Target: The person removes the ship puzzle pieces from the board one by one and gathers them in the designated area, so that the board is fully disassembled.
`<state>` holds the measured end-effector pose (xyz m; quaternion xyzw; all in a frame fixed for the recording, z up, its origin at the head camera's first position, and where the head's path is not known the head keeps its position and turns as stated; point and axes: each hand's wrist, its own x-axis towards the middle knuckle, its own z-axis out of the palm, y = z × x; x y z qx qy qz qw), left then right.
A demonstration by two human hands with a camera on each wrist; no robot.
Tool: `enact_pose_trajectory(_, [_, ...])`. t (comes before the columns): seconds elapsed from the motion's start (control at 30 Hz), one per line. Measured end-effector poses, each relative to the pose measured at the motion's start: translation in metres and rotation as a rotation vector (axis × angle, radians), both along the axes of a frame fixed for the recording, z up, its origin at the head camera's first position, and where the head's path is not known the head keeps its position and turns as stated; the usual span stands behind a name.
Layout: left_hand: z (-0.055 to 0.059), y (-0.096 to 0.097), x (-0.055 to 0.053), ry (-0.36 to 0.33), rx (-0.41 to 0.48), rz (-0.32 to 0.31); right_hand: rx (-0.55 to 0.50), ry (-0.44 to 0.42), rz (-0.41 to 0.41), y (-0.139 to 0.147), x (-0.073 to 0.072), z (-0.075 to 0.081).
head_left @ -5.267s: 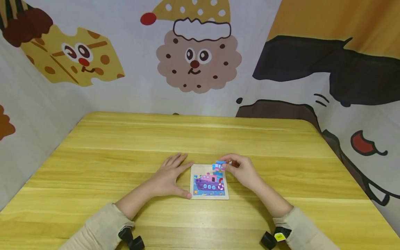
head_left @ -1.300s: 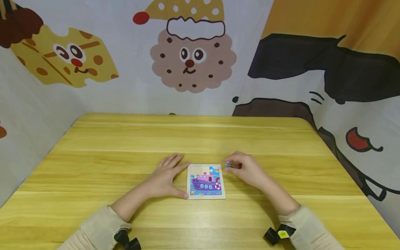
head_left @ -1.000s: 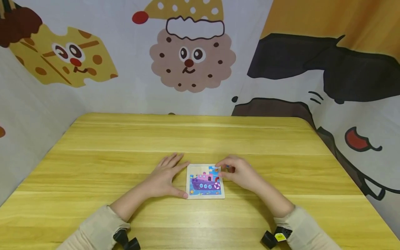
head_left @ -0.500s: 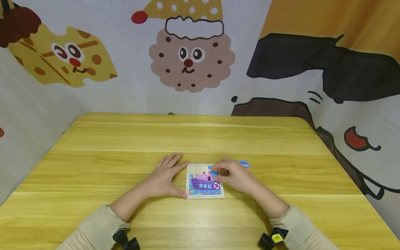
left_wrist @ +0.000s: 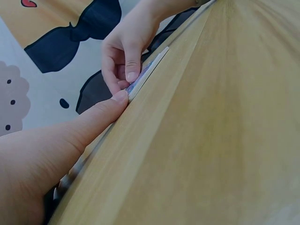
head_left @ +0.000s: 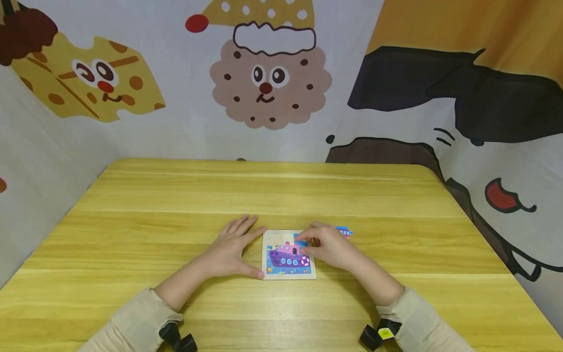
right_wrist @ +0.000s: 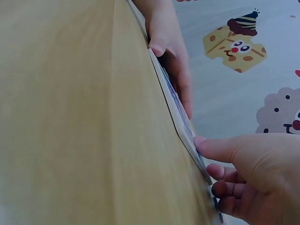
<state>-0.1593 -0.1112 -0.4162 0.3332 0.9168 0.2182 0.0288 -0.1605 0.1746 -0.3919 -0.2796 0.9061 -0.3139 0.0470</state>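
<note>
A square puzzle board with a pale frame lies on the table. It bears a purple and pink ship on blue sea, and bare backing shows at its upper left. My left hand lies spread along the board's left side, its thumb touching the lower left corner. My right hand bends over the upper right part, thumb and index finger pinching at a blue puzzle piece that they partly hide. In the right wrist view the right thumb meets the board's edge. Behind the right hand lies a loose puzzle piece, blue and purple.
The wood-grain table extends around the board on every side. A cloth backdrop with cartoon figures hangs behind its far edge. Black wrist cameras sit at both sleeves.
The right hand has moved left from beside the board onto its upper right part, with a piece between its fingers. The loose piece behind it has come into sight. The left hand stays put.
</note>
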Motion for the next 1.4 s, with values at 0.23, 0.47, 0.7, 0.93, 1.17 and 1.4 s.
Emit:
enact_pose_trajectory(0.23, [-0.0001,0.0003,0.0002,0.004,0.001,0.003,0.009,-0.006,0.015,-0.0031,-0.0039,0.0046])
enact_pose_trajectory(0.47, [0.0008,0.0003,0.0005,0.002,0.003,0.003,0.034,-0.010,-0.003,-0.0062,-0.0040,0.0044])
enact_pose_trajectory(0.7, [0.0014,0.0003,0.0007,-0.003,-0.001,0.002,0.046,0.020,0.000,-0.0068,-0.0019,0.0038])
enact_pose_trajectory(0.93, [0.0023,0.0003,0.0012,-0.001,0.001,-0.001,0.040,0.093,0.024,-0.0076,-0.0012,0.0028])
enact_pose_trajectory(1.17, [0.0022,0.0007,0.0014,-0.006,0.000,-0.002,0.032,0.124,0.026,-0.0054,0.0001,0.0019])
enact_pose_trajectory(1.4, [0.0021,0.0007,0.0019,-0.010,0.004,-0.002,-0.037,0.064,-0.061,-0.0055,0.0025,0.0000])
